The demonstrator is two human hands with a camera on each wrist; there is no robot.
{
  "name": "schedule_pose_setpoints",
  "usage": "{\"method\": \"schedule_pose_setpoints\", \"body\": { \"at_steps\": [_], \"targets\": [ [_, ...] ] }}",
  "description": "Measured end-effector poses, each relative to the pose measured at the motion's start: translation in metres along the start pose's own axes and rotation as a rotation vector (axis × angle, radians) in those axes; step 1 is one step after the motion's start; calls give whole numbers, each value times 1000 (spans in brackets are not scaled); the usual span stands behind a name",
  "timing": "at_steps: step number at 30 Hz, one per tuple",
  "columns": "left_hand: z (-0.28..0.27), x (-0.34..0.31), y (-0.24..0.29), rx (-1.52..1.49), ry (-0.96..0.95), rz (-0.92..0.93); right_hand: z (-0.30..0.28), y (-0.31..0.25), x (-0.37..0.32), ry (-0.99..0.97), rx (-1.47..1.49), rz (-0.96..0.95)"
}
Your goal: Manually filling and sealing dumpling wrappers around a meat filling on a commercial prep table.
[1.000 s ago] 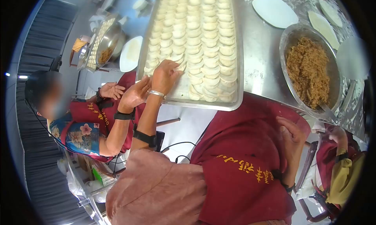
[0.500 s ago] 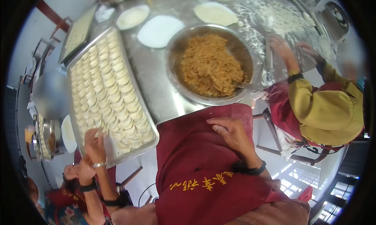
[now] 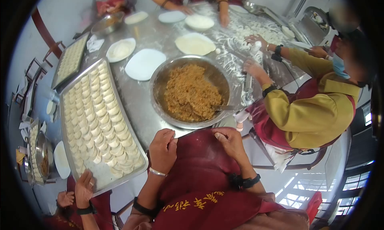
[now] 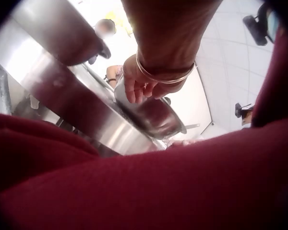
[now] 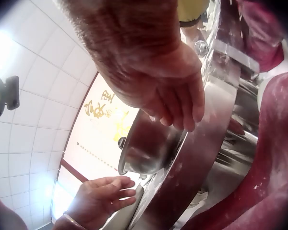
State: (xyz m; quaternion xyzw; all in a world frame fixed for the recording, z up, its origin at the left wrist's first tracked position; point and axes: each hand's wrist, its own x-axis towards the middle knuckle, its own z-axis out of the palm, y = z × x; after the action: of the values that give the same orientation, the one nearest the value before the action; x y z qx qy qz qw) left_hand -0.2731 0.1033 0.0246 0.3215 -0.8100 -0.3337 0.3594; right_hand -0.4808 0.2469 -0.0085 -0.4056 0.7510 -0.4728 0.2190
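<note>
My left hand (image 3: 163, 150), with a silver bangle at its wrist, hangs over my dark red apron (image 3: 196, 172) at the table's front edge. Its fingers are loosely bent and hold nothing. Across the lap, my right hand (image 3: 232, 144) is also relaxed and bare of anything. Just beyond both hands stands a large steel bowl (image 3: 157, 106) of brown minced filling (image 3: 192, 94), with a metal handle leaning out at its right. To the left lies a metal tray (image 3: 105, 186) with rows of dumplings (image 3: 96, 118). The right wrist view shows loose fingers (image 5: 187, 103) beside the bowl's outside.
Another person's hand (image 3: 85, 188) touches the tray's near left corner. At right a person in a mustard top (image 3: 308, 114) works on the floured table. White plates (image 3: 146, 64) stand behind the bowl, and a second dumpling tray (image 3: 70, 62) is at far left.
My left hand has left the dumpling tray and come right, over my lap near the bowl. My right hand stays over the lap. The head view has swung right.
</note>
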Motion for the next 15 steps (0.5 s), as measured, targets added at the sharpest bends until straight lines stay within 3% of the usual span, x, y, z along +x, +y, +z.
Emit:
{"method": "schedule_pose_setpoints", "body": {
  "at_steps": [6,9,12,15],
  "targets": [
    [27,9,-43,245,23,1,-15,8,12,199,112,40],
    [30,19,-49,342,43,-4,-18,4,23,203,462,140],
    [33,24,-45,425,35,-68,-21,-14,32,-46,683,247],
    [41,27,-45,509,71,-35,-10,-20,33,-114,851,346]
  ]
}}
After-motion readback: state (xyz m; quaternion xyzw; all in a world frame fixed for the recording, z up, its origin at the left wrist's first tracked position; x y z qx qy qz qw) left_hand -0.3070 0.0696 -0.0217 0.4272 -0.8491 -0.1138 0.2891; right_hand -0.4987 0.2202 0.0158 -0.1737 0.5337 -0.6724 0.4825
